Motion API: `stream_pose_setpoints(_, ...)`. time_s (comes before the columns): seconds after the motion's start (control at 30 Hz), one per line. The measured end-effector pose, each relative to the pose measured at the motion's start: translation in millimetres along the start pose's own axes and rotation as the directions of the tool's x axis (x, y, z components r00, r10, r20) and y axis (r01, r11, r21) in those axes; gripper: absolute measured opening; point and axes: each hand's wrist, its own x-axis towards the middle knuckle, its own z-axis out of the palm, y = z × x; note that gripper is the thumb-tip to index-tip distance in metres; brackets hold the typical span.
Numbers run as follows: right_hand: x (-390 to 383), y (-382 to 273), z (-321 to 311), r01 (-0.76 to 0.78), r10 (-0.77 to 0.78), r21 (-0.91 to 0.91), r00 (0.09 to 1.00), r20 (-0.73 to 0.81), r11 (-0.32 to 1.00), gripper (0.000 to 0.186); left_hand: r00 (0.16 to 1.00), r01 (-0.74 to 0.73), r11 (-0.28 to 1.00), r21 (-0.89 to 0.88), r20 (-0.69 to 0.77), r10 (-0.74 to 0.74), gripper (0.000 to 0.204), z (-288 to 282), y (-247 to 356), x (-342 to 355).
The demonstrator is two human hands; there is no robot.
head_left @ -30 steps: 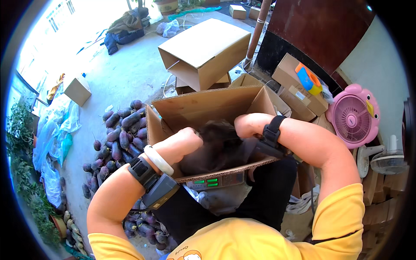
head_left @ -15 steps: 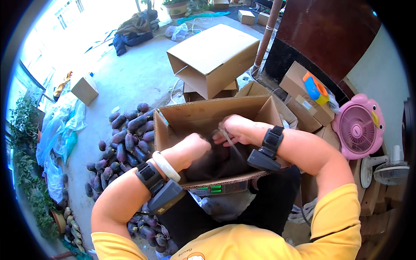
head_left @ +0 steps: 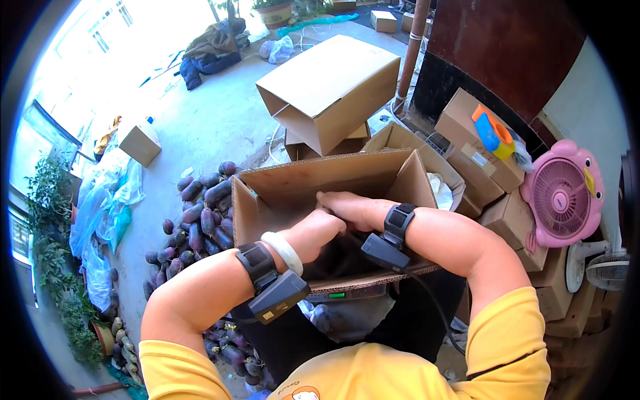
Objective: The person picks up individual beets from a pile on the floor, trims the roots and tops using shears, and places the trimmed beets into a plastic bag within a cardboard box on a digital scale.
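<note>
An open cardboard carton (head_left: pixel 293 175) stands between my knees, with dark contents in its shadowed bottom that I cannot make out clearly. Both hands are inside its opening, touching each other above those contents. My left hand (head_left: pixel 319 233), below a white bangle (head_left: pixel 283 252), is closed with its fingertips hidden. Across it lies my right hand (head_left: pixel 348 209), its fingers curled down; whatever they grip is hidden between the hands. Under the carton's near edge shows a scale (head_left: pixel 353 293) with a lit green display.
Long dark purple root vegetables (head_left: pixel 200 227) lie heaped on the floor to the left. Beyond the carton, a large empty box (head_left: pixel 327 87) rests on another. At right are stacked cartons (head_left: pixel 477 153), a pink fan (head_left: pixel 565 193) and a white fan (head_left: pixel 607 270). Plastic sheeting (head_left: pixel 107 207) lies far left.
My hands have come together over the carton, the left moving right and up. The pale plastic strip that hung from my right hand no longer shows. The view has shifted slightly.
</note>
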Motion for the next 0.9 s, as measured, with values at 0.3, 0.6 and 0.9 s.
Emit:
stream_pose_setpoints(0.3,2,4,-13,-0.109,-0.005,-0.75,0.989,-0.148,0.653,0.03,0.974,-0.19,0.244,0.951,0.214,-0.075,0.024,-36,-17,38)
stream_pose_setpoints(0.6,-1,21,-19,-0.091,0.182,-0.909,0.983,-0.016,0.408,0.024,0.948,0.203,0.446,0.872,-0.289,0.134,0.024,-20,-50,101)
stream_pose_setpoints(0.9,7,20,-12,-0.091,0.135,-0.945,0.99,-0.051,0.313,0.019,0.999,0.04,0.377,0.925,-0.046,0.007,0.035,-54,-63,108)
